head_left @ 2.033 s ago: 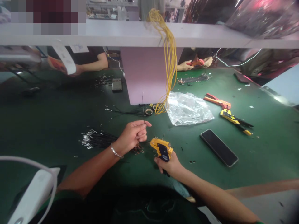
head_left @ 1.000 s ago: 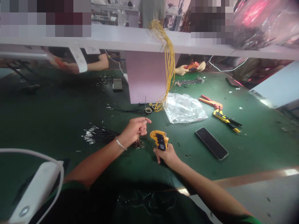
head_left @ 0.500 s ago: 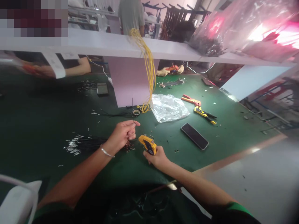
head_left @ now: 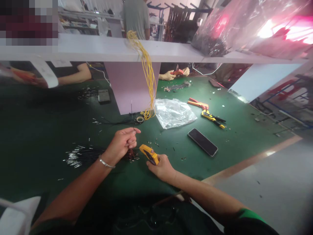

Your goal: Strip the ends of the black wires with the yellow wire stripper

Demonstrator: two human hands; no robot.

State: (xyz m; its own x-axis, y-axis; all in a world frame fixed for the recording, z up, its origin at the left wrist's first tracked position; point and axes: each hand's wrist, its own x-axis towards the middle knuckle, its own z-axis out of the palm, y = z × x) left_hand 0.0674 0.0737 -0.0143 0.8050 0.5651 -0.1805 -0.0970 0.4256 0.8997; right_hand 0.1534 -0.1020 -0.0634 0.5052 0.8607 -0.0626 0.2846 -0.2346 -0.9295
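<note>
In the middle of the bench, my left hand (head_left: pixel 122 143) is closed with thumb and fingers pinched on a thin black wire, mostly hidden in the grip. Just to its right, my right hand (head_left: pixel 164 168) is wrapped round a yellow wire stripper (head_left: pixel 149 154). The tool's head points up and left, close to my left fingers; whether its jaws touch the wire is too small to tell. Under and behind my left wrist lies a bundle of black wires (head_left: pixel 91 154), with bright metal terminals fanned out at the left and coppery ends at the right.
A clear plastic bag (head_left: pixel 174 114), a phone (head_left: pixel 202 142), orange-red pliers (head_left: pixel 198 103) and yellow-black pliers (head_left: pixel 212 118) lie to the right. Tape rolls (head_left: pixel 140 119) sit beside an upright spike (head_left: pixel 131 109). Yellow wires (head_left: pixel 149 75) hang from the shelf (head_left: pixel 93 49). Co-workers' hands (head_left: pixel 168 75) work opposite.
The whole view has shifted slightly, so things appear a little further left. The yellow wire stripper has tilted over to the left in my right hand. My left hand keeps its pinch.
</note>
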